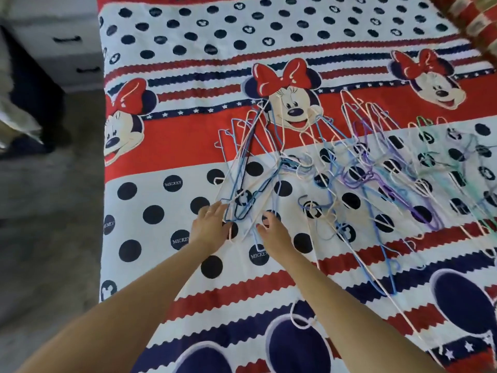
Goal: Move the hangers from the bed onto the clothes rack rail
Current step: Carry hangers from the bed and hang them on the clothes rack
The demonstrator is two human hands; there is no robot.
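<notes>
Several thin wire hangers [349, 168] in blue, white, pink, purple and green lie tangled across the middle and right of the bed [161, 238]. A blue and white cluster of hangers [242, 200] lies nearest my hands. My left hand [211, 224] reaches over the bed with fingers apart, its fingertips touching the lower corner of that cluster. My right hand [271, 232] hovers beside it, fingers spread and slightly curled over a white hanger, holding nothing. The clothes rack is not in view.
The bed carries a red, white and navy cartoon-mouse sheet. A grey floor [48, 211] runs along the bed's left edge. A white drawer unit [67, 41] stands at the top left. A red patterned cushion [473, 20] sits at the top right corner.
</notes>
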